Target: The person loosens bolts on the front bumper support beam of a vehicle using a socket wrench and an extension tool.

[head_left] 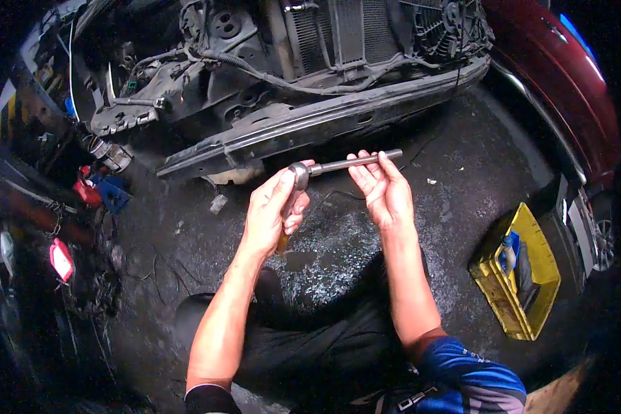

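A ratchet wrench (299, 181) is wrapped in my left hand (272, 210), its round head up by the thumb and a bit of orange handle showing below the fist. From the head a long metal extension (334, 165) points right, nearly level. Near its far end the fingertips of my right hand (385, 190) pinch the extension, palm turned up. Both hands are in front of and below the long bumper beam (324, 110) of a stripped car front, not touching it.
A yellow crate (541, 276) with blue and dark items stands at the right on the wet floor. Beyond it is a dark red car panel (559, 76). At the left lie a red object (87, 188), a pink-and-white object (61, 260) and cables.
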The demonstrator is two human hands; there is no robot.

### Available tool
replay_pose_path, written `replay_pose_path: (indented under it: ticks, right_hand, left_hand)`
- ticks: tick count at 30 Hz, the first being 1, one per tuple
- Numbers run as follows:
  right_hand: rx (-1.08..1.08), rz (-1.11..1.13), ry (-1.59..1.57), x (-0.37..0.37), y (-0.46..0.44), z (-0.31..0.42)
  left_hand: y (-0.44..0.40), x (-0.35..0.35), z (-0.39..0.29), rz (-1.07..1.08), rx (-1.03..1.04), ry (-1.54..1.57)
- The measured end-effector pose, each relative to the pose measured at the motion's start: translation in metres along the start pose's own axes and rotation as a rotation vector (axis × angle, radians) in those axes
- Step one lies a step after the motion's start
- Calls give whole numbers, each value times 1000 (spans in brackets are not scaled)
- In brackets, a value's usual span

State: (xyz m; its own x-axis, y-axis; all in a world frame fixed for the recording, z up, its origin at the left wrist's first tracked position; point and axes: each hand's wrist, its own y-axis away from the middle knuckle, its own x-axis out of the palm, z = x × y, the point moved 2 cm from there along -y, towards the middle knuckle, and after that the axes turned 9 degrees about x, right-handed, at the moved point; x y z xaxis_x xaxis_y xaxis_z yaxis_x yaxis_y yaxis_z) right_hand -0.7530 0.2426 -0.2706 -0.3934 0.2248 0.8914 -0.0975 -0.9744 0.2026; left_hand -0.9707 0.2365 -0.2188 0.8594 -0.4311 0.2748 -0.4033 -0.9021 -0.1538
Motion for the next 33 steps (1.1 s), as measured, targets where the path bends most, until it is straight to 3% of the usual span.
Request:
replay_pose_path:
  ticks: [6,8,10,11,14,15,20,28,30,33]
  right_hand:
    - [192,38,39,-10,-13,-7]
    - [247,52,28,-2,-16,-15]
    - [200,125,242,21,-8,-22]
    - [173,162,346,41,0,-28]
    - [175,303,631,71,1,-56]
    - [222,333,754,79,-3,-59]
    - [422,445,711,102,-37,-95]
    - [320,422,851,117,-81,-128]
    - [345,418,759,116,-78,-130]
    - [488,430,427,98,-79,-141]
  left_hand:
    - [2,3,-13,176,135,-324]
    - [4,3,-14,131,168,-410]
    - [5,5,0,62,225,-544]
    - [7,3,2,68,72,-622]
    - [19,15,6,84,364,-1272]
    - [21,13,11,49,326,-1253]
    - [16,-3,2,-215,209,-1247]
    - [-5,-42,3,-318,251,-1052]
    - [-6,-42,3,-322,172,-1171]
    - [-9,-31,-10,-189,106,-1798]
